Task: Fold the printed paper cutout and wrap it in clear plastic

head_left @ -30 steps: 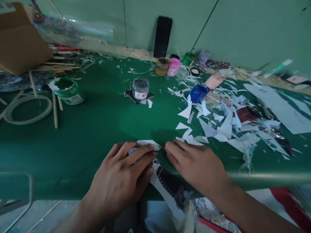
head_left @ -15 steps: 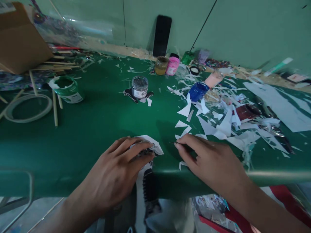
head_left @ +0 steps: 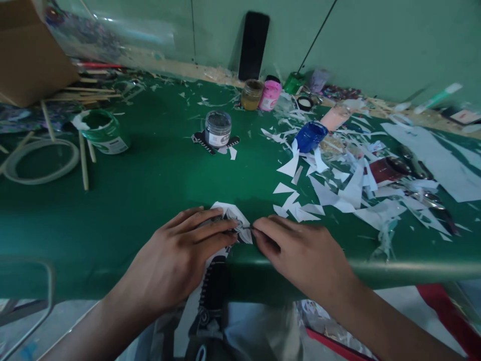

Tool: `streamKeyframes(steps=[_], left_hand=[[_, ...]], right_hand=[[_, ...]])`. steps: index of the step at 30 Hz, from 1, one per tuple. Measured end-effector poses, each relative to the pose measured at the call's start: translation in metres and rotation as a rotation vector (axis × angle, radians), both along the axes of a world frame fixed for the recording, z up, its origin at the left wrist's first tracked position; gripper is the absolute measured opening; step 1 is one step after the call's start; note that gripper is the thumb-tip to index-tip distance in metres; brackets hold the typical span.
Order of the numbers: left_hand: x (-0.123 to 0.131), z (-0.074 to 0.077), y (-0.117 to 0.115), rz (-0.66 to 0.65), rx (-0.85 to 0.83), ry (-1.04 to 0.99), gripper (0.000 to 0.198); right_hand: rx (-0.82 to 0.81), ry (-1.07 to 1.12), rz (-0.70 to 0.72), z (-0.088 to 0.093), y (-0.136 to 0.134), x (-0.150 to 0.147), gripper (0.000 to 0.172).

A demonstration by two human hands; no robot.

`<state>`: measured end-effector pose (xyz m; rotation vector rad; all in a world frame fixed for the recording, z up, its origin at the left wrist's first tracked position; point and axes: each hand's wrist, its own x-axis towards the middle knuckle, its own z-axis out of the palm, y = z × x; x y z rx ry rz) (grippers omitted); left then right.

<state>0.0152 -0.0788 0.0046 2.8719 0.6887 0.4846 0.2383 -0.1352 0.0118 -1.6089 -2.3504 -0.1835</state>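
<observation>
A sheet of white paper with a black-and-white printed design (head_left: 245, 235) lies at the table's front edge. Its long black-patterned strip (head_left: 214, 286) hangs over the edge toward my lap. My left hand (head_left: 188, 245) rests on the sheet, fingers stretched out and pressing it down. At the sheet's right side, my right hand (head_left: 289, 245) is closed, thumb and forefinger pinching a thin dark blade-like tool (head_left: 248, 228). The tool's tip touches or hovers just over the printed paper; its exact kind is too small to tell.
A clear jar (head_left: 218, 130) stands on a black cutout. White paper scraps (head_left: 300, 210) and a blue paint jar (head_left: 310, 136) lie to the right. At left are a green paint jar (head_left: 103, 133), a tape ring (head_left: 41, 163) and a cardboard box (head_left: 33, 55). A phone (head_left: 254, 45) leans on the wall.
My right hand has moved left, bringing the thin tool to the paper. My left hand has flattened onto the sheet, and the hanging strip has swung left.
</observation>
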Motion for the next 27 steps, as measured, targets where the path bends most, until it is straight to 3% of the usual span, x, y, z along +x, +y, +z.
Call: streamKeyframes(steps=[12, 18, 23, 27], left_hand=[[0.001, 0.001, 0.000, 0.013, -0.018, 0.001, 0.046], [0.001, 0.003, -0.001, 0.003, -0.052, 0.015, 0.047], [0.002, 0.014, 0.003, 0.036, -0.053, 0.056, 0.049], [0.005, 0.024, 0.013, -0.070, -0.080, 0.095, 0.046]], right_hand=[[0.035, -0.102, 0.031, 0.004, -0.002, -0.001, 0.018], [-0.034, -0.167, 0.078, 0.012, -0.006, 0.007, 0.019], [-0.096, -0.065, 0.026, 0.019, -0.010, 0.020, 0.018], [-0.021, 0.021, 0.005, 0.019, -0.012, 0.020, 0.016]])
